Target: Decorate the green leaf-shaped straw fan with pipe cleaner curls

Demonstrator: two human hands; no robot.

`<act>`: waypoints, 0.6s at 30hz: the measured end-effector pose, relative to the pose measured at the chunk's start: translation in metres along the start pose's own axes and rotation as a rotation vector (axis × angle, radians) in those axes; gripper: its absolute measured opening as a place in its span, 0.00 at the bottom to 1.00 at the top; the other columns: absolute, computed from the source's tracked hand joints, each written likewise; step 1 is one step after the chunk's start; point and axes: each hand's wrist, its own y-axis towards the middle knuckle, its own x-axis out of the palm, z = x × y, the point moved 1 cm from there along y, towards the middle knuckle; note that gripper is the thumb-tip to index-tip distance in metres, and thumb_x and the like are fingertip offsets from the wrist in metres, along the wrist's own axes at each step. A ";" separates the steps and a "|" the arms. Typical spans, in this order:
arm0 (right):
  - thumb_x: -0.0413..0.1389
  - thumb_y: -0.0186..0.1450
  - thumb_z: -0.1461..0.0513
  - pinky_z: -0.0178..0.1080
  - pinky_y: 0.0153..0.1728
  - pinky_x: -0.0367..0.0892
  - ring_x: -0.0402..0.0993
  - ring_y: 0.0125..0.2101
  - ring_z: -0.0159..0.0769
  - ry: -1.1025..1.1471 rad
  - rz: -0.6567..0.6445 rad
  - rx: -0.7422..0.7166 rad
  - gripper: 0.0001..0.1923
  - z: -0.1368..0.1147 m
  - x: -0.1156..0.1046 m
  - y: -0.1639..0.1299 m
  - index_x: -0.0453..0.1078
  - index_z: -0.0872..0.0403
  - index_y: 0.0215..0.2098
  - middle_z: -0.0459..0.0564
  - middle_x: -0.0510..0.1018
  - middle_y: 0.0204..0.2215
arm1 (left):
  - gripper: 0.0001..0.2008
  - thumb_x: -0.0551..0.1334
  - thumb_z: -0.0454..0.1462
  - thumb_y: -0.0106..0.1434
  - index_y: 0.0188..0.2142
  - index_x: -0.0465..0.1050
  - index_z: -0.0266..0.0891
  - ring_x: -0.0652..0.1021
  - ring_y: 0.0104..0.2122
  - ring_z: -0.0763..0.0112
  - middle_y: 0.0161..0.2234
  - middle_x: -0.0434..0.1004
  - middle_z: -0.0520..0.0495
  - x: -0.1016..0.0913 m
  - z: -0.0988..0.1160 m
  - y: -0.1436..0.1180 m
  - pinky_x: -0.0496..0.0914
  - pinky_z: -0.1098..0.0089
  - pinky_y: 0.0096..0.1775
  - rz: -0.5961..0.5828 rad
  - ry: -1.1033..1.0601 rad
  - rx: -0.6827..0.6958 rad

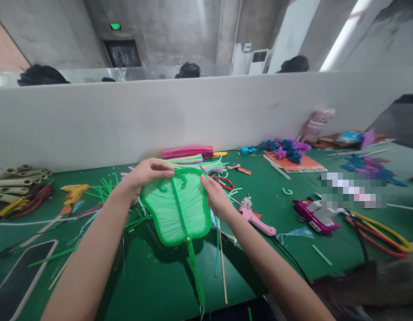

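Observation:
Both hands hold up a green hand fan (196,209) above the table. Its pale green face has a darker fuzzy rim, a central rib and curled trims near the top. A small bead sits where the wrapped handle (195,272) joins, and the handle points down toward me. My left hand (148,176) pinches the upper left edge, thumb on the front. My right hand (216,196) grips the upper right edge, also with its thumb in front. The fingers behind the fan are partly hidden.
Pipe cleaner bundles (188,152) lie by the white partition (126,120). A pink glue gun (256,218) is right of the fan, a yellow glue gun (74,194) left. A phone (22,276) rests at the left edge. Purple and blue pieces (287,149) lie at the back right.

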 end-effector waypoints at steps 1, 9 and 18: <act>0.45 0.69 0.44 0.37 0.37 0.73 0.77 0.37 0.36 0.007 0.032 0.003 0.26 0.003 0.000 0.003 0.70 0.53 0.50 0.50 0.80 0.37 | 0.20 0.75 0.43 0.46 0.38 0.81 0.38 0.79 0.31 0.65 0.34 0.82 0.44 -0.003 0.005 0.003 0.74 0.65 0.34 -0.005 -0.017 -0.006; 0.55 0.67 0.57 0.45 0.51 0.66 0.69 0.52 0.41 -0.284 0.248 -0.426 0.17 -0.022 -0.007 -0.005 0.67 0.49 0.53 0.54 0.73 0.52 | 0.18 0.75 0.39 0.44 0.37 0.82 0.38 0.79 0.27 0.65 0.30 0.82 0.44 -0.010 0.024 0.015 0.75 0.64 0.31 -0.104 -0.036 -0.051; 0.56 0.67 0.59 0.55 0.59 0.56 0.53 0.61 0.48 -0.973 0.132 -0.783 0.07 -0.039 0.008 0.000 0.77 0.49 0.39 0.55 0.65 0.58 | 0.18 0.74 0.38 0.46 0.38 0.81 0.38 0.78 0.27 0.68 0.30 0.82 0.47 -0.006 0.024 0.017 0.73 0.68 0.31 -0.136 -0.024 0.000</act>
